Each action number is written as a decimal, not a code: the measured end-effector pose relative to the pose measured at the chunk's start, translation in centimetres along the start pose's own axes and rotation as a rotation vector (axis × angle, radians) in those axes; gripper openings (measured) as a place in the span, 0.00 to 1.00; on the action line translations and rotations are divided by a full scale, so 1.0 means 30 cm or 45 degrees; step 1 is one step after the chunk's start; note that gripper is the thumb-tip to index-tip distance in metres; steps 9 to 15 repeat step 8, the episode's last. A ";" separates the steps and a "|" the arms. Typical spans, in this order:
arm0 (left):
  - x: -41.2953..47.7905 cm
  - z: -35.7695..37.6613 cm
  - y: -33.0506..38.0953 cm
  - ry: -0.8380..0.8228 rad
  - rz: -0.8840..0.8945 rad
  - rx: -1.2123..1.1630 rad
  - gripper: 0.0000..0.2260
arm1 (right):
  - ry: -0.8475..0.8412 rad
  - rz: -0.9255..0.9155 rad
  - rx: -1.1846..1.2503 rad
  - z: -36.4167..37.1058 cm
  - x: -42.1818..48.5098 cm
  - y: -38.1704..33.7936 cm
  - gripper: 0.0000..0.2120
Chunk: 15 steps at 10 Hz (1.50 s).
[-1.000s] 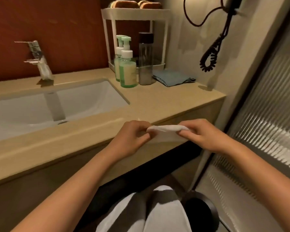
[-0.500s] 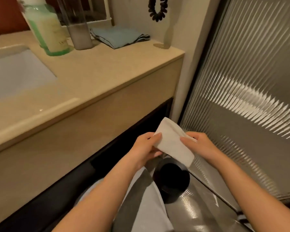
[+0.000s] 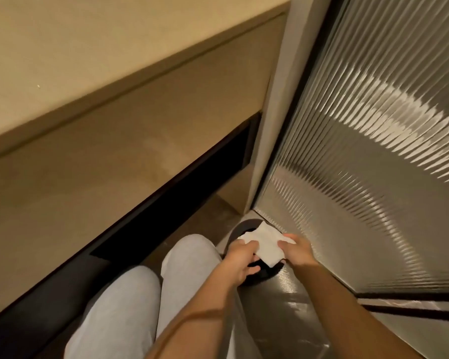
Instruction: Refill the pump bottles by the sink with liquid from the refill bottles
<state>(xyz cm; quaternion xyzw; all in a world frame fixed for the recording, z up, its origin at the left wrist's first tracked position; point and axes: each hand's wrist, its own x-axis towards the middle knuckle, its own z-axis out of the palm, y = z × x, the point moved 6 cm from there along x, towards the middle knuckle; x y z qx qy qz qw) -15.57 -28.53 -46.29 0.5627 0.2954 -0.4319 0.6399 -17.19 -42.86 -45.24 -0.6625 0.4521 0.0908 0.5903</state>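
Beige counter top [image 3: 62,47] fills the upper left, and its flat front panel [image 3: 114,151] drops to a dark recess [image 3: 166,203] that runs along the bottom of the cabinet. To the right a pale upright post [image 3: 270,125] meets a ribbed glass door [image 3: 373,151], whose ridges catch curved bands of light. A strip of brownish floor [image 3: 218,211] shows in the corner between cabinet and post.

A round bin [image 3: 244,225] with a grey rim and a dark opening stands on that floor, just beside the foot of the glass door. The person looks down over their own legs in light grey trousers [image 3: 130,307], with both bare forearms reaching forward to the bin.

Both hands hold a white tissue [image 3: 265,242] directly over the bin's opening. The left hand [image 3: 240,257] has its fingers curled and pinches the tissue's left edge. The right hand [image 3: 296,251] pinches the right edge between thumb and bent fingers. The tissue is stretched between them, somewhat crumpled, one corner pointing up toward the post and another hanging down into the dark mouth of the bin. It touches nothing else that can be made out.

The pump bottles and the sink fall outside this view, so where they stand cannot be told.
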 end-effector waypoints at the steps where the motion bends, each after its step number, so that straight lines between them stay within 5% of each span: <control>1: 0.037 0.006 -0.009 0.018 -0.033 0.154 0.11 | 0.038 0.049 -0.011 0.018 0.043 0.030 0.10; 3: 0.093 -0.001 0.021 0.103 -0.004 0.423 0.16 | 0.049 0.051 -0.019 0.069 0.094 0.038 0.13; 5: 0.103 -0.026 0.027 0.075 0.119 0.457 0.09 | 0.021 0.151 0.053 0.109 0.118 0.060 0.10; 6: 0.100 -0.040 0.039 0.085 0.153 0.465 0.14 | -0.017 0.142 0.076 0.114 0.110 0.062 0.06; 8: 0.000 -0.087 0.141 0.015 0.254 0.464 0.08 | -0.265 -0.011 -0.213 0.174 0.043 -0.024 0.06; 15: 0.000 -0.087 0.141 0.015 0.254 0.464 0.08 | -0.265 -0.011 -0.213 0.174 0.043 -0.024 0.06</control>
